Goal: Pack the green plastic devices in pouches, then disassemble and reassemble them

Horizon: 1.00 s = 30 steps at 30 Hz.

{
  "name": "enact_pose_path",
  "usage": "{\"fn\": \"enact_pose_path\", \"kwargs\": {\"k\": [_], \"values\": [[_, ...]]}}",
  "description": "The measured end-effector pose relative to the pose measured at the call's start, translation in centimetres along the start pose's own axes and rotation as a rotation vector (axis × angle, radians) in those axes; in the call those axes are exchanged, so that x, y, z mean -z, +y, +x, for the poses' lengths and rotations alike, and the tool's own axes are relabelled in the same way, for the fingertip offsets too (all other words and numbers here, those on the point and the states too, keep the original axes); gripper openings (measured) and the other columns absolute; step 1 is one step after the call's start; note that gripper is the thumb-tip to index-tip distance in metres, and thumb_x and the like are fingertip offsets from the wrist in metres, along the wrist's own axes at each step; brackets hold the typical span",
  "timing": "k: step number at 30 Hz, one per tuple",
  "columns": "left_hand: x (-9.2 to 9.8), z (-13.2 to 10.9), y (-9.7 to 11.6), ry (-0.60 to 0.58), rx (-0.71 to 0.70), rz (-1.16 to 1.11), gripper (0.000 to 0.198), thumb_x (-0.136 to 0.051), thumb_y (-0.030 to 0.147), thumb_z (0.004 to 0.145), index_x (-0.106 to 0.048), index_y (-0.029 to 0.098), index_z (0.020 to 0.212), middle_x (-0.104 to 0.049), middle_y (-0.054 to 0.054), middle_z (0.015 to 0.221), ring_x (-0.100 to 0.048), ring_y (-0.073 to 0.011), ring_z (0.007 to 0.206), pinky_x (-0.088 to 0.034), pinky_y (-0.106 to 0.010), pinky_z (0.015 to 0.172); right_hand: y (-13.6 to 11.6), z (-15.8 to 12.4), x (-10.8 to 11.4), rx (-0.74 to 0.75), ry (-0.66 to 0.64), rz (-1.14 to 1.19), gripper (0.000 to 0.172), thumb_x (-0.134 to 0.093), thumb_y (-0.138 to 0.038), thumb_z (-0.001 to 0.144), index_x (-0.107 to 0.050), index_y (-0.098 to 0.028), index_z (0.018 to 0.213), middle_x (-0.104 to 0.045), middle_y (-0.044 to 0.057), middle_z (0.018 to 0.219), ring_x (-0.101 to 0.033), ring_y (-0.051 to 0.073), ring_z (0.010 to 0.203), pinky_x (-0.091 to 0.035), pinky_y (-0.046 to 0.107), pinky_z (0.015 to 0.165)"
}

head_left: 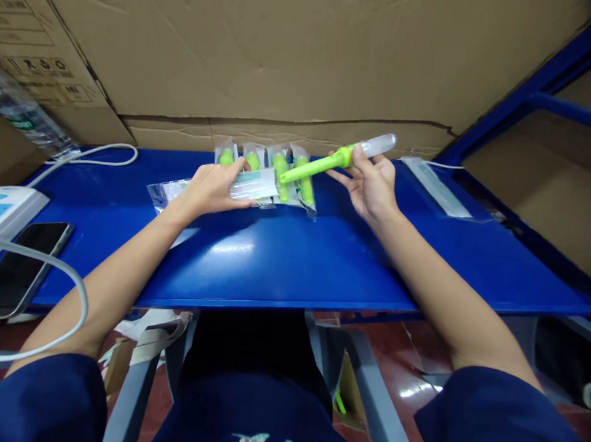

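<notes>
Above the blue tabletop [282, 267], my right hand [370, 185] pinches a lime-green plastic wand [316, 167] near its yellow-green collar, clear rounded end up and to the right, green shaft tilted down toward my other hand. My left hand [220, 188] is closed on a clear plastic sleeve [256, 184] with a white-and-green printed card, thumb on the near edge, fingers on the far one. Wand tip meets the sleeve's right end; can't tell if it's inside.

Just beyond my left fingers, four bagged lime-green wands [306, 189] lie side by side, partly behind the sleeve. Right of my right hand, another flat printed sleeve [438, 188] lies slantwise on the tabletop, well apart from the wand.

Farther left of my left hand: clear plastic bottle [29, 115], tilted; white power strip [6, 206]; dark-screened smartphone [19, 271] nearer me. White cable [84, 301] loops over my left forearm as seen from above. Cardboard [285, 60] stands behind both hands, blue metal frame [531, 82] out to the right. Grey legs [378, 413] of a seat below, reddish floor under them.
</notes>
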<state>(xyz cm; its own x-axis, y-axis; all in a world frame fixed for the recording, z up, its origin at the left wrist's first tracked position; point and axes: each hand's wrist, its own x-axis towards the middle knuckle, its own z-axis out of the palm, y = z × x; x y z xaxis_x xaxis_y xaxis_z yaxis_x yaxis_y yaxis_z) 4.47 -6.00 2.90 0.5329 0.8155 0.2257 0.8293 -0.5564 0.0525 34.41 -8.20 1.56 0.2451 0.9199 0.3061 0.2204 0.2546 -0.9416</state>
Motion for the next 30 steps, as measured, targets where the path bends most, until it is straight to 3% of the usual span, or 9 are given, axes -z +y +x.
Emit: {"fn": "enact_pose_path", "kwargs": {"k": [5, 11, 22, 26, 30], "values": [[0.2, 0.2, -0.2, 0.052, 0.017, 0.016, 0.076, -0.076, 0.061, 0.078, -0.049, 0.017, 0.134, -0.069, -0.012, 0.108, -0.064, -0.0347, 0.111, -0.043, -0.041, 0.099, -0.3, -0.2, -0.4, 0.033, 0.024, -0.036, 0.048, -0.053, -0.06, 0.096, -0.051, -0.024, 0.128, -0.061, 0.014, 0.143, -0.06, 0.028, 0.134, -0.06, 0.044, 0.097], [0.3, 0.2, -0.8, 0.065, 0.02, 0.048, 0.061, -0.068, 0.056, 0.086, -0.053, 0.02, 0.133, -0.071, -0.01, 0.11, -0.065, -0.0322, 0.109, -0.046, -0.038, 0.093, -0.8, -0.3, -0.7, 0.01, 0.034, -0.073, 0.048, -0.055, -0.057, 0.096, -0.05, -0.027, 0.133, -0.058, 0.011, 0.148, -0.057, 0.027, 0.137, -0.061, 0.044, 0.098], [-0.3, 0.0, -0.7, 0.029, -0.092, 0.035, 0.061, -0.062, 0.048, 0.091, -0.052, 0.018, 0.143, -0.067, -0.014, 0.136, -0.065, -0.0323, 0.121, -0.05, -0.037, 0.094, 0.5, -1.6, -2.6, -0.045, -0.143, 0.103, 0.05, -0.073, -0.059, 0.082, -0.056, -0.028, 0.117, -0.07, 0.007, 0.125, -0.066, 0.026, 0.123, -0.063, 0.044, 0.095], [-0.6, 0.2, -0.7, 0.006, -0.114, 0.025, 0.06, -0.064, 0.052, 0.09, -0.058, 0.019, 0.14, -0.073, -0.013, 0.125, -0.07, -0.0311, 0.112, -0.051, -0.034, 0.09, 0.8, -2.2, -3.2, -0.092, -0.183, 0.236, 0.056, -0.082, -0.055, 0.073, -0.057, -0.028, 0.116, -0.071, 0.004, 0.119, -0.066, 0.026, 0.123, -0.061, 0.044, 0.099], [-0.3, 0.2, -0.3, 0.011, -0.104, -0.034, 0.063, -0.068, 0.057, 0.087, -0.062, 0.019, 0.137, -0.077, -0.011, 0.113, -0.072, -0.0297, 0.1, -0.05, -0.031, 0.081, 0.5, -2.5, -3.3, -0.059, -0.199, 0.213, 0.057, -0.08, -0.057, 0.075, -0.058, -0.031, 0.121, -0.069, 0.004, 0.126, -0.063, 0.025, 0.128, -0.055, 0.046, 0.109]]}}
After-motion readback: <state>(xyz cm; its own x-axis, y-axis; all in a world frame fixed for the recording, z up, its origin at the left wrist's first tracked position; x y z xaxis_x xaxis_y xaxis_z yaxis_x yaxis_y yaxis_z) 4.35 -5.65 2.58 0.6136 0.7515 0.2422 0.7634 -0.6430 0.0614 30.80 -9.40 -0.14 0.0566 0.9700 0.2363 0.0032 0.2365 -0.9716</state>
